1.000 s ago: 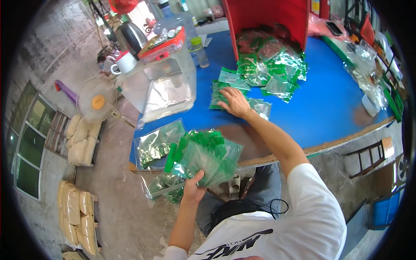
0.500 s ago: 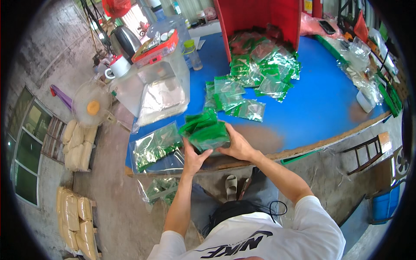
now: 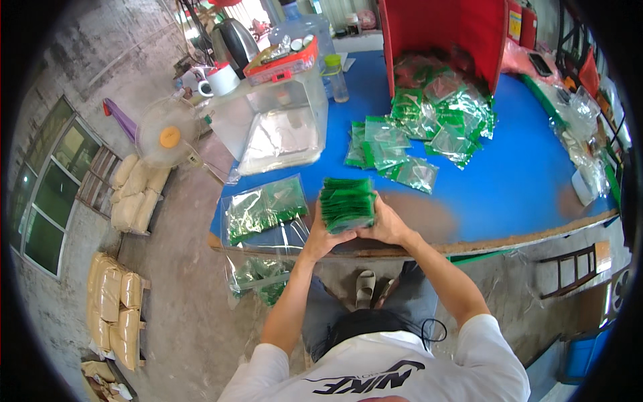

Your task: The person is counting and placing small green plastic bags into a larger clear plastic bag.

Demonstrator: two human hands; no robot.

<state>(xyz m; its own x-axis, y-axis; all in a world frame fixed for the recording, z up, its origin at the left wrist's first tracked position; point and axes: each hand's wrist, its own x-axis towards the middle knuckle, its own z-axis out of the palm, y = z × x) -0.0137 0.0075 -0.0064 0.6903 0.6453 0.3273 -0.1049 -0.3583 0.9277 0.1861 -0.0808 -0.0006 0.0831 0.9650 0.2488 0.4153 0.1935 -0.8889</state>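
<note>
Pressing a green packet stack [image 3: 346,203] between them, the left hand [image 3: 320,238] and right hand [image 3: 386,228] clamp it upright at the blue table's [image 3: 522,181] near edge; loosening could fan packets off that edge. Left of the stack lies a clear filled bag [image 3: 264,208]; beyond it, loose packets [image 3: 429,127] crowd before a red bin [image 3: 442,33].
</note>
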